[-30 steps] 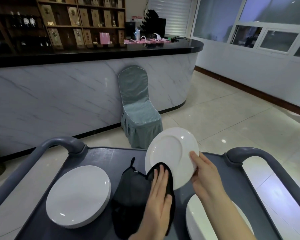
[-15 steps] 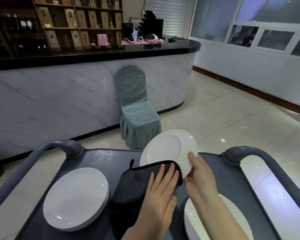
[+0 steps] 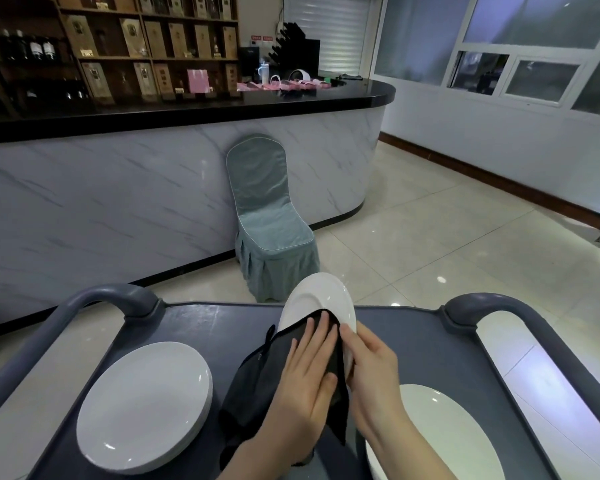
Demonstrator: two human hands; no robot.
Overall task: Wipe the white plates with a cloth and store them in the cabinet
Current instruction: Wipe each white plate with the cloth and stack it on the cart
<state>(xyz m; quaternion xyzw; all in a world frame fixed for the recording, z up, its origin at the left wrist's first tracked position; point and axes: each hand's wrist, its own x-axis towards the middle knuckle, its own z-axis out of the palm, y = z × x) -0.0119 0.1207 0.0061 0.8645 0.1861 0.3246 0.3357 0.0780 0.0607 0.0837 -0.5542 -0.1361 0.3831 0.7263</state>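
A white plate (image 3: 321, 299) is tilted up on edge over the grey cart (image 3: 208, 323). My right hand (image 3: 374, 372) grips its right rim from behind. My left hand (image 3: 303, 379) lies flat, fingers straight, pressing a black cloth (image 3: 257, 379) against the plate's face; the cloth covers the plate's lower half and hangs down to the cart top. A stack of white plates (image 3: 142, 407) sits on the cart at the left. Another white plate (image 3: 444, 434) lies at the right, partly hidden by my right forearm.
The cart has raised grey handles at left (image 3: 94, 299) and right (image 3: 492, 306). Beyond it stands a teal-covered chair (image 3: 267, 220) against a curved marble bar counter (image 3: 118, 202). Shelves of bottles and boxes rise behind the bar. Tiled floor stretches to the right.
My left hand has slid the cloth up and across the plate's face. The plate has turned more edge-on, and my right hand has shifted nearer along its rim.
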